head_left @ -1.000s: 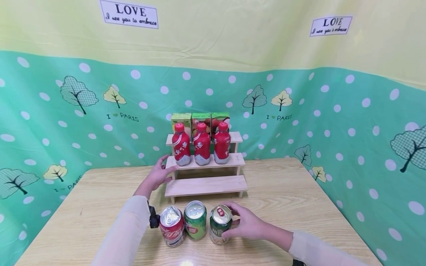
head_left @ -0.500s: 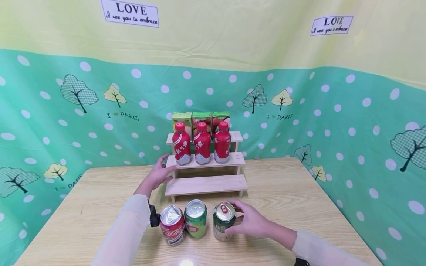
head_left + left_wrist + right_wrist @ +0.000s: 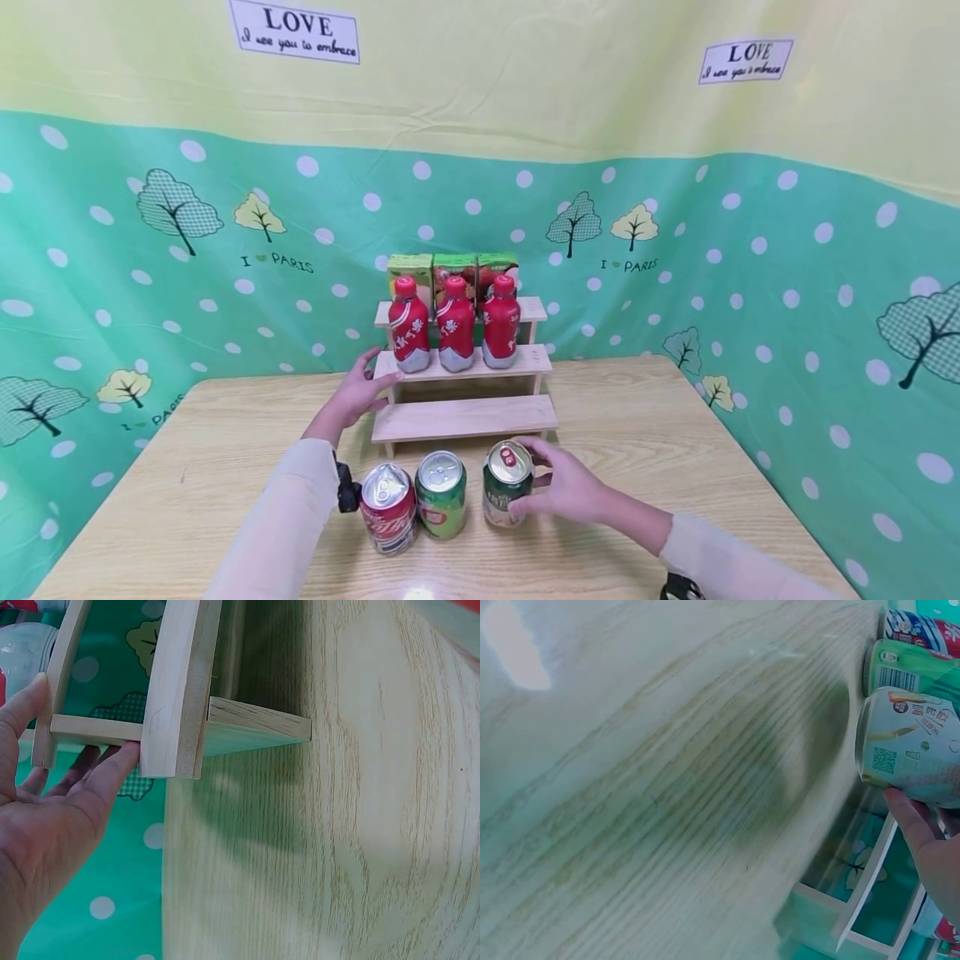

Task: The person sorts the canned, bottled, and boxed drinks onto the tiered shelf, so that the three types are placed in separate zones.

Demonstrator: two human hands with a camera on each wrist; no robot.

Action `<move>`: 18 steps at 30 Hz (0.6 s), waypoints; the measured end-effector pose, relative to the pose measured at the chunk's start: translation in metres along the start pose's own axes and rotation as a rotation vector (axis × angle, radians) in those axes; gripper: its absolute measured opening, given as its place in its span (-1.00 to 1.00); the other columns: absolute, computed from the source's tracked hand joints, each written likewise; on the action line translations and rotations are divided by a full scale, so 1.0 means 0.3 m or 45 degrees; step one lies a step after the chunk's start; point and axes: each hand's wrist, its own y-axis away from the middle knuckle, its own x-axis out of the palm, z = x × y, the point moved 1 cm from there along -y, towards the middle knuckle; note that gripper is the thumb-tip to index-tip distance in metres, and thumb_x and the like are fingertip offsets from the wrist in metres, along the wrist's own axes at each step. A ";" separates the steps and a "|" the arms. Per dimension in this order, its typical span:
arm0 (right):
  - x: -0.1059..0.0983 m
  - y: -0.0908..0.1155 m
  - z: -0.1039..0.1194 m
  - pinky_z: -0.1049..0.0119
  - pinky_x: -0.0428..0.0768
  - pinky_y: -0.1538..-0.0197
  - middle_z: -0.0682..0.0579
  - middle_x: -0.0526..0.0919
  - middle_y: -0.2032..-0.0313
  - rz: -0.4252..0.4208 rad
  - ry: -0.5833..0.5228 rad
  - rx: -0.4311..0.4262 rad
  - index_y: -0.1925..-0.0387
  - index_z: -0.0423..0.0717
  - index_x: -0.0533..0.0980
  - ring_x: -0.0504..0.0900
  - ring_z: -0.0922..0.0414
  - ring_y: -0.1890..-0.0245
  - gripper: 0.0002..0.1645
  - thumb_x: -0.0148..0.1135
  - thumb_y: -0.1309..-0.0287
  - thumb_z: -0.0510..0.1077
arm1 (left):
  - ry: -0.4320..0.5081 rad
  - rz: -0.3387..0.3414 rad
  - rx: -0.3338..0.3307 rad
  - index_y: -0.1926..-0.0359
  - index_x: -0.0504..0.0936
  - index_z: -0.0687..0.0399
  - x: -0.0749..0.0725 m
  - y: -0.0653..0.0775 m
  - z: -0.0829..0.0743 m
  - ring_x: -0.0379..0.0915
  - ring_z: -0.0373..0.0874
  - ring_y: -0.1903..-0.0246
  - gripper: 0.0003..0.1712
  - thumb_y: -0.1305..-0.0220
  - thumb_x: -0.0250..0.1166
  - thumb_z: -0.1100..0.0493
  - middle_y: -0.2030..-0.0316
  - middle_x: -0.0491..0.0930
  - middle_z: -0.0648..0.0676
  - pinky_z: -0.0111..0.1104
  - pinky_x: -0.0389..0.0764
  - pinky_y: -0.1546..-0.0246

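The right hand [image 3: 562, 487] has its thumb and fingers curled round a dark green and white can [image 3: 498, 493] with a red pull tab, held upright or nearly so; whether its base touches the worktop [image 3: 615, 417] is hard to tell. The can is in front of the right half of a three-tier wooden stand [image 3: 465, 419], which is near the middle of the worktop's far edge. The left hand [image 3: 358, 393], well apart from the other, grips the stand's left end, thumb on the middle tier and fingers below. On the worktop, nearer the viewer than the stand, a red can [image 3: 388, 518] and a green can [image 3: 441, 500] stand side by side, the green one between the red one and the held can. Three red bottles [image 3: 456, 333] stand in a row on the middle tier, with three cartons [image 3: 454, 267] on the top tier behind them. A polka-dotted cloth [image 3: 337, 200] hangs beyond the far edge.
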 end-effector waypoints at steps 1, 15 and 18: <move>-0.001 -0.002 0.001 0.31 0.62 0.00 -0.07 0.47 -0.09 -0.003 -0.002 -0.003 -0.28 -0.18 0.24 0.47 -0.04 -0.09 0.03 0.54 0.25 -0.06 | -0.004 -0.001 -0.001 -0.47 -0.30 -0.09 0.000 0.001 0.000 -0.20 0.35 -0.40 -0.01 -0.28 0.20 0.07 -0.42 -0.38 0.42 0.10 0.38 -0.19; -0.035 -0.051 0.033 0.35 0.64 0.05 -0.12 0.50 -0.06 -0.105 -0.029 -0.012 -0.26 -0.16 0.27 0.48 -0.05 -0.07 0.00 0.55 0.26 -0.13 | -0.011 -0.012 -0.013 -0.47 -0.30 -0.12 -0.004 -0.004 -0.002 -0.21 0.35 -0.40 -0.02 -0.28 0.20 0.07 -0.43 -0.36 0.40 0.08 0.38 -0.19; -0.041 -0.063 0.045 0.34 0.64 0.05 -0.11 0.51 -0.06 -0.123 -0.034 0.006 -0.27 -0.13 0.27 0.50 -0.03 -0.04 0.00 0.55 0.27 -0.13 | -0.014 -0.014 -0.016 -0.47 -0.29 -0.12 -0.006 -0.007 -0.003 -0.20 0.34 -0.40 -0.01 -0.28 0.21 0.06 -0.43 -0.35 0.39 0.08 0.39 -0.18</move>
